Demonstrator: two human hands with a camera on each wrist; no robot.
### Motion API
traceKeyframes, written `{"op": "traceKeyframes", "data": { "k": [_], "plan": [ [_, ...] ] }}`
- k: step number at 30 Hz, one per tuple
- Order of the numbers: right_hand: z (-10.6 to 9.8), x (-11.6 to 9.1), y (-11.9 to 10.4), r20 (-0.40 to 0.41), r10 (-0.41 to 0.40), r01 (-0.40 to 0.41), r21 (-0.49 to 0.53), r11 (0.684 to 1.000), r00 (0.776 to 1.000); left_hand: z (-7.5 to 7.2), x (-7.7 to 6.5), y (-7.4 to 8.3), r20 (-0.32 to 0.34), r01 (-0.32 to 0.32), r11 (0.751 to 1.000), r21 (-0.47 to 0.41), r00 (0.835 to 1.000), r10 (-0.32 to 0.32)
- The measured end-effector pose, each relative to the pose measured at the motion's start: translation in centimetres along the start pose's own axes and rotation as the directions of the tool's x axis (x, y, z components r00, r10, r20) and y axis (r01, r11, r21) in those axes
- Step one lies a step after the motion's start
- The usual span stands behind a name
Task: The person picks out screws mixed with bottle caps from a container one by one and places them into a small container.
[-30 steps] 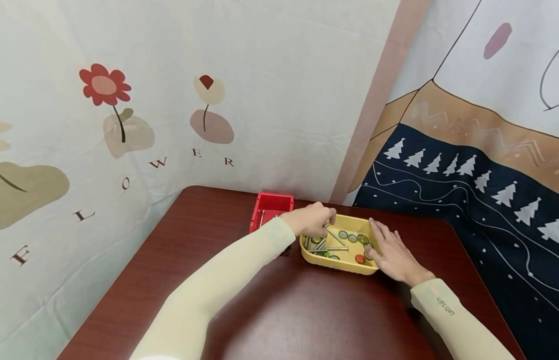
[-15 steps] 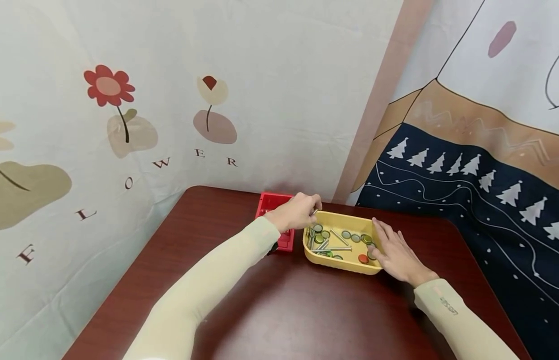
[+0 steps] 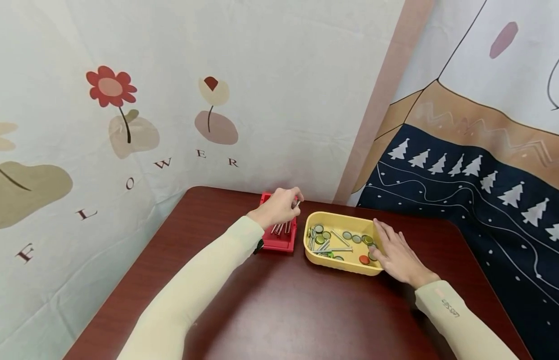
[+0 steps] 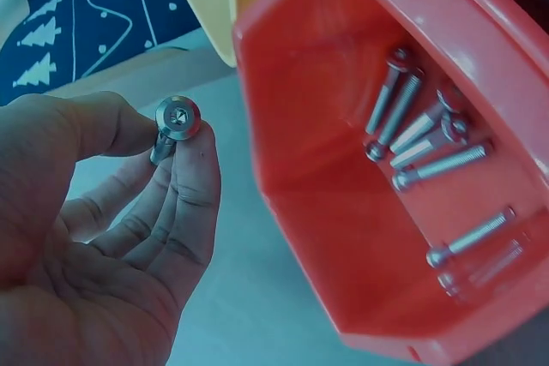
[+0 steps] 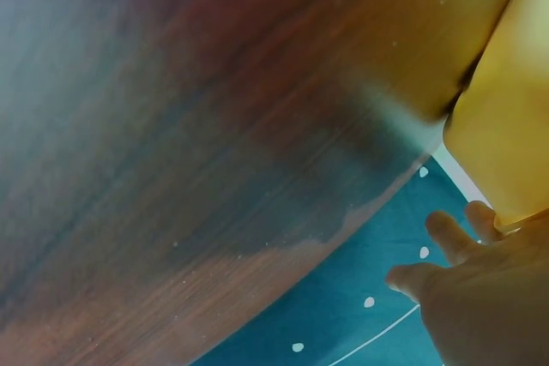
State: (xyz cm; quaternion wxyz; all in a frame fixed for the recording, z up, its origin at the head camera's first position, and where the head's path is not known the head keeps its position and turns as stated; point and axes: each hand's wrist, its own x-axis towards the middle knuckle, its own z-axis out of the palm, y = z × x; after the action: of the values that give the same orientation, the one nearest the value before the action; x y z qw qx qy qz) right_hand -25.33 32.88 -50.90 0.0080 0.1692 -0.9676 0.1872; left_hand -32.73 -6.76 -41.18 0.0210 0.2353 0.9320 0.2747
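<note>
My left hand [image 3: 279, 206] is over the red bin [image 3: 279, 247], pinching a metal bolt [image 4: 177, 119] between thumb and fingers. In the left wrist view the round head with its socket faces the camera. Inside the red bin lie several similar bolts [image 4: 442, 165]. My right hand [image 3: 398, 252] rests at the right end of the yellow tray [image 3: 344, 267], its fingers along the rim. That tray holds several bottle caps [image 3: 357, 239], among them an orange-red cap [image 3: 364, 259], and several long bolts [image 3: 333, 249] gathered mostly on the left side.
Both containers stand side by side near the back of a dark reddish-brown table [image 3: 279, 310]. Behind it hangs a pale printed cloth [image 3: 284, 100], with a navy tree-patterned cloth [image 3: 441, 190] on the right. A dark item [image 3: 259, 246] shows below my left wrist.
My left hand has lifted out of the yellow tray and moved left over the red bin with a bolt. The right hand stays at the tray's end.
</note>
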Motion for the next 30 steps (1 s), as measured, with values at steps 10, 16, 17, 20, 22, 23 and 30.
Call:
{"op": "traceKeyframes", "data": {
  "k": [10,16,17,20,22,23,30],
  "plan": [
    [0.0,-0.1,-0.1,0.002,-0.005,0.005,0.006,1.000,1.000,0.5,-0.8,-2.4,-0.020,0.063,0.998,-0.001,0.998,-0.063],
    [0.1,0.0,0.0,0.001,-0.004,0.004,0.009,1.000,1.000,0.7,-1.1,-3.3,-0.022,0.108,0.993,0.051,0.994,-0.107],
    [0.1,0.1,0.0,0.000,-0.005,0.005,0.008,1.000,1.000,0.8,-1.1,-3.4,-0.023,0.117,0.991,0.064,0.993,-0.116],
    [0.1,0.1,0.0,0.002,-0.006,0.006,0.006,1.000,1.000,0.9,-1.1,-3.8,-0.029,0.142,0.985,0.101,0.990,-0.140],
    [0.1,0.1,0.0,0.004,-0.007,0.007,0.007,1.000,1.000,1.0,-1.0,-4.0,-0.029,0.150,0.980,0.129,0.989,-0.148],
    [0.1,0.1,0.0,0.004,-0.007,0.007,0.005,1.000,1.000,1.1,-0.9,-4.1,-0.026,0.152,0.978,0.144,0.988,-0.149],
    [0.0,-0.1,-0.1,0.003,-0.007,0.007,0.005,1.000,1.000,1.7,-0.5,-4.2,0.005,0.165,0.964,0.208,0.986,-0.170]
  ]
}}
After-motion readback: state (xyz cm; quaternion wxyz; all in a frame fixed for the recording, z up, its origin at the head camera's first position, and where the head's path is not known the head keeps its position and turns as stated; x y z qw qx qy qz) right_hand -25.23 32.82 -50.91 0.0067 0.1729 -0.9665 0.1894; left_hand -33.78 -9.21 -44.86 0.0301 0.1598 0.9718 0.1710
